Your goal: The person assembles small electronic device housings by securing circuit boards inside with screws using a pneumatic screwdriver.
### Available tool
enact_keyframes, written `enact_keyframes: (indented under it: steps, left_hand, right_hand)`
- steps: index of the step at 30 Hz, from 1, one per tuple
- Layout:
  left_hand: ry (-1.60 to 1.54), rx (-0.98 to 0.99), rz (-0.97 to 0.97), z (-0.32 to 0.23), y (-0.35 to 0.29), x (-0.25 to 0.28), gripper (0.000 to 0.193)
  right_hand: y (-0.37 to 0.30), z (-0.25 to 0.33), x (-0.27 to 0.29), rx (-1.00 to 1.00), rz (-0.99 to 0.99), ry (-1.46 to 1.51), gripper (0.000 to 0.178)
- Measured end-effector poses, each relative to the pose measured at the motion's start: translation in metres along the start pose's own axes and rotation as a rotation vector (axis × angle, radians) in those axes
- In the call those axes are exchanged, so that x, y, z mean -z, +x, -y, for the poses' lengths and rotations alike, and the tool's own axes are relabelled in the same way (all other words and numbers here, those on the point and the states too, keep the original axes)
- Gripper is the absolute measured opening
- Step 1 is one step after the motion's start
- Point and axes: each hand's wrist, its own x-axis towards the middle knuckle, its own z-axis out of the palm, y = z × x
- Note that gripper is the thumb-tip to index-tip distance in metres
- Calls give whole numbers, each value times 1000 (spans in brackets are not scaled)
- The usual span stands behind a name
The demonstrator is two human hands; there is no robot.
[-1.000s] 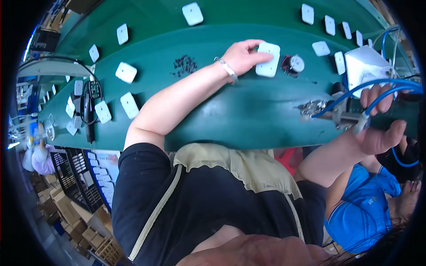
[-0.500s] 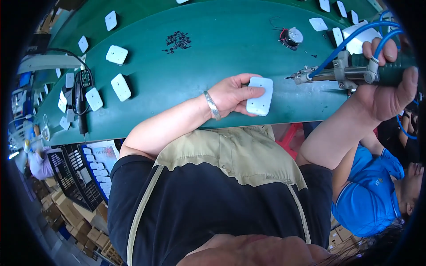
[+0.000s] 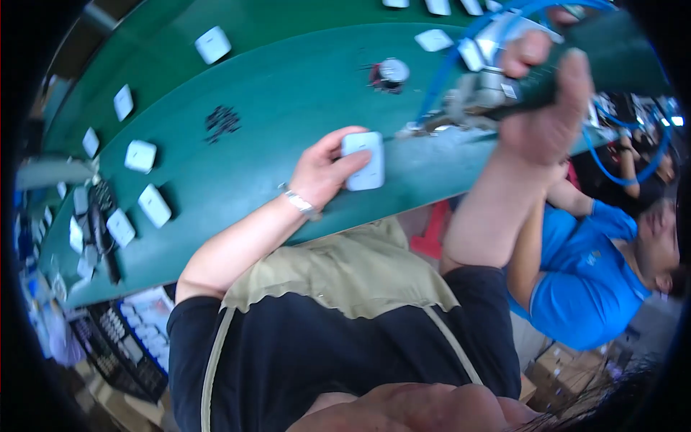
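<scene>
My left hand [image 3: 322,171] is closed on a small white plastic case [image 3: 371,162] with rounded corners, the thumb lying across its face, just above the table near its front edge. My right hand [image 3: 543,119] is wrapped around an air screwdriver [image 3: 597,61] with a dark green body, metal fittings and blue hoses. Its thumb sticks up, and motion blurs hand and tool. The driver's tip points left, a short gap from the case's right side. Beyond my left hand lies a pile of small black screws [image 3: 222,122].
Several white cases [image 3: 155,206] are spread over the left of the green table [image 3: 288,93]. A round metal part with wires [image 3: 394,70] stands at the back. A black corded tool [image 3: 103,237] lies far left. At right sits a person in a blue shirt [image 3: 583,281].
The whole view has turned and shifted, so the table's things appear further left. Both hands keep their holds, and the driver's tip stays about as near the case.
</scene>
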Motion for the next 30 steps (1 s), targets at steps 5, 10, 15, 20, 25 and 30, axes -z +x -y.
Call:
enact_keyframes:
  steps: [5,10,15,20,25,30]
  left_hand:
    - [-17,-93,9,6,5,0,40]
    - [182,-132,10,8,1,7,42]
    - [172,-126,29,11,-1,12,44]
    - [118,-104,82,9,0,13,43]
    - [108,-53,101,5,-5,17,42]
    - [55,-92,126,-3,-11,12,43]
  right_hand:
    - [-1,3,0,-51,11,62,41]
    - [-2,-7,-3,36,-68,-22,43]
    - [0,-10,-18,63,-215,-22,39]
    - [4,-9,-31,99,-352,-30,36]
    - [-11,-4,-37,205,-412,-110,36]
    - [-84,-17,-27,292,-308,-548,43]
